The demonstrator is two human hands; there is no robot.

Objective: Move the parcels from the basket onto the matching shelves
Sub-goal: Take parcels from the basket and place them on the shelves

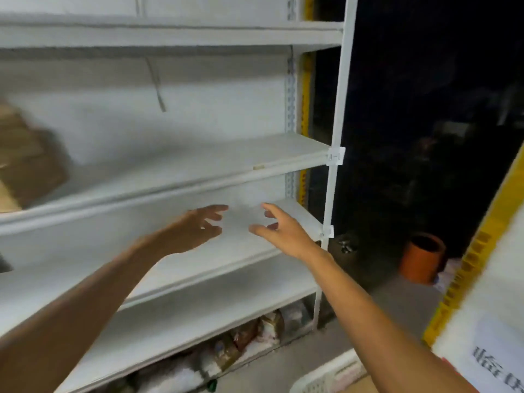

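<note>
White metal shelves [175, 177] fill the view. Brown cardboard parcels [28, 163] lie blurred on the middle shelf at the far left. My left hand [195, 226] and my right hand [279, 226] reach forward side by side over the shelf below, fingers spread and relaxed, holding nothing. A white basket [326, 378] shows its rim at the bottom edge, below my right forearm. Something brown, perhaps a parcel, lies in the basket.
Bagged goods [246, 338] lie on the floor under the lowest shelf. An orange pot [422, 256] stands on the floor to the right in a dark gap. A yellow-edged white panel [482, 293] with a printed sign rises at the far right.
</note>
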